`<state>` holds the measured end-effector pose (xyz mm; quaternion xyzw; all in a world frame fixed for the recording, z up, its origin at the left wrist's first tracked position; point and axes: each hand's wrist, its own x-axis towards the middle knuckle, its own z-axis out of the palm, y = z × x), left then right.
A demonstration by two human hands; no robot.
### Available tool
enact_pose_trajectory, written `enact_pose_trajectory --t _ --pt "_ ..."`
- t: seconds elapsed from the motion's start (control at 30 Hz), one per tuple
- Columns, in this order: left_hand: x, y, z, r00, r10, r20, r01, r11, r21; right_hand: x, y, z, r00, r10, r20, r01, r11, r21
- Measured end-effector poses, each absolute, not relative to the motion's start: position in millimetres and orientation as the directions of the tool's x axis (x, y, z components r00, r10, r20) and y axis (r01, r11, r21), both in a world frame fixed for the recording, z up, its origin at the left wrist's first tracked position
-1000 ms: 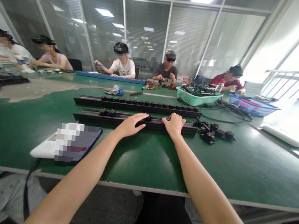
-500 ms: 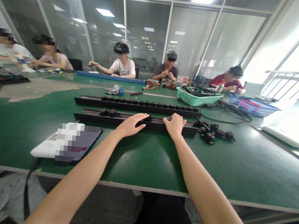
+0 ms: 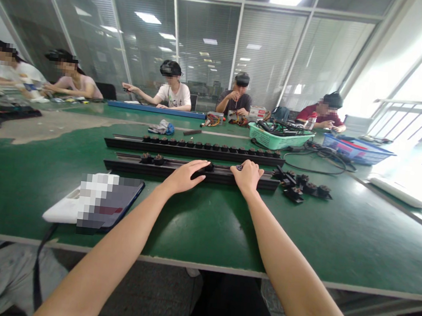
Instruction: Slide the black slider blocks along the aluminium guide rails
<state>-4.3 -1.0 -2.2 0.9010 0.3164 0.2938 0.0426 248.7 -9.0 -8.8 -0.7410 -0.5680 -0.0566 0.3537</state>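
Note:
My left hand (image 3: 186,176) lies over the near black rail (image 3: 142,169), fingers stretched and thumb apart. Its fingertips touch or nearly touch a black module (image 3: 209,167) seated in the rail. Farther right on the same rail, my right hand (image 3: 247,177) is closed with bent fingers round a small black round-topped module (image 3: 238,167), which is mostly hidden. Two more round-topped modules (image 3: 152,159) sit in the rail's left part. Behind it, a second black rail (image 3: 129,144) runs parallel, carrying a row of several such modules (image 3: 204,146).
Loose black modules (image 3: 308,186) lie at the near rail's right end. A phone (image 3: 127,199) and a white device (image 3: 62,208) lie front left. Beyond are a grey-blue cloth (image 3: 162,127), a green basket (image 3: 278,140), a blue basket (image 3: 362,153) and cables (image 3: 331,163). Several people sit opposite.
My hands, the rails and the modules stay practically where they were. Across the table, one person in dark grey has lifted a hand and parted the hands.

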Motion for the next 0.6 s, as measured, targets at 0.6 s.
enact_pose_trajectory --t 0.6 --pt "-4.1 -2.3 -1.4 0.62 0.609 0.495 0.562 -0.785 0.261 251.8 -8.2 -9.5 0.394 0.796 0.459 0.868 -0.158 -0.471"
